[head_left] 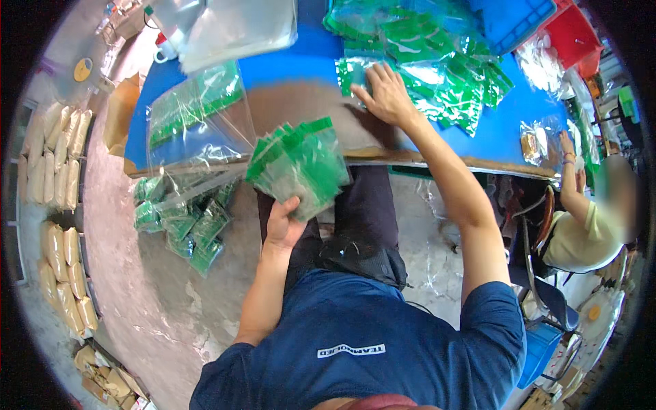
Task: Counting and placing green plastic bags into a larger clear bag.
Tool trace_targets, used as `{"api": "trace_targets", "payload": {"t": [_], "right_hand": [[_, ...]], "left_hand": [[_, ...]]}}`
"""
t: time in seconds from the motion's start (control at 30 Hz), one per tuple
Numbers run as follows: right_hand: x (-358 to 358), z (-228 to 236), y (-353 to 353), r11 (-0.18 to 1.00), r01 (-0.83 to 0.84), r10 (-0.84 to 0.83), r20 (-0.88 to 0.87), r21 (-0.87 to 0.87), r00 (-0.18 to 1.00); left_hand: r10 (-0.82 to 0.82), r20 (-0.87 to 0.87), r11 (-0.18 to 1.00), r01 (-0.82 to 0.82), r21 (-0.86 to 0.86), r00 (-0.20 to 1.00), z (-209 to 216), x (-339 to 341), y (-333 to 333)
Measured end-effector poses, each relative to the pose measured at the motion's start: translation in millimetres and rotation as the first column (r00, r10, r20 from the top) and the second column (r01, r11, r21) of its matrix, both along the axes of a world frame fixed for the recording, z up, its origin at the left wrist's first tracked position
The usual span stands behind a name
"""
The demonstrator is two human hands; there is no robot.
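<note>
Fingers of my left hand (281,225) grip a fanned stack of green packets (304,171) at the near edge of the bench (495,140). Beyond, my right hand (391,99) spreads, gripping nothing, over the packet pile (444,75). Apparently I'm gathering; next calls for a clean pinch.

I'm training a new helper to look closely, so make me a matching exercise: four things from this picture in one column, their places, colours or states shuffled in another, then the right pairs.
Things
1. left hand
2. right hand
3. shirt
4. sacks

Descriptions
A. tan, at the picture's far left
B. at the edge of the heap of green packets on the table
C. dark blue
D. gripping fanned packets

Pairs: 1-D, 2-B, 3-C, 4-A
</note>
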State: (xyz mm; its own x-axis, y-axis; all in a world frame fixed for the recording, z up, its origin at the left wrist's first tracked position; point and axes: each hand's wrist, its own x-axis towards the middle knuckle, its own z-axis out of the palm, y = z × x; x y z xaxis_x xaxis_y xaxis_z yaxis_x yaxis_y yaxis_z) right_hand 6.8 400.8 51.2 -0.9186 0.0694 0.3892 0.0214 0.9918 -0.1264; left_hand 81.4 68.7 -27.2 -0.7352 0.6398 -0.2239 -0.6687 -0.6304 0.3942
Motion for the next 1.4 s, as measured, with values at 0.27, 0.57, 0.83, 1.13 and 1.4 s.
{"api": "trace_targets", "payload": {"t": [0.27,0.57,0.83,1.13,1.4], "right_hand": [[47,11,-88,0.942,-0.263,0.28,0.059,-0.208,0.958],[32,3,-45,0.908,-0.359,0.367,-0.005,-0.215,0.93],[91,-8,-89,0.641,-0.315,0.352,-0.097,-0.7,0.931],[-6,-4,-24,0.972,-0.015,-0.043,-0.242,-0.234,0.969],[57,-18,-80,0.878,-0.417,0.444,0.076,-0.234,0.893]], "left_hand": [[-0.045,0.055,0.989,0.037,0.141,0.997,-13,5,-27],[-0.003,0.062,0.992,-0.005,0.126,0.998,30,-1,2],[0.021,-0.043,0.998,-0.018,0.066,0.999,0,-1,-64],[-0.018,-0.03,0.999,0.019,0.047,0.999,-20,-13,-16],[0.016,0.006,0.988,-0.016,0.153,1.0,-17,-8,-32]]}}
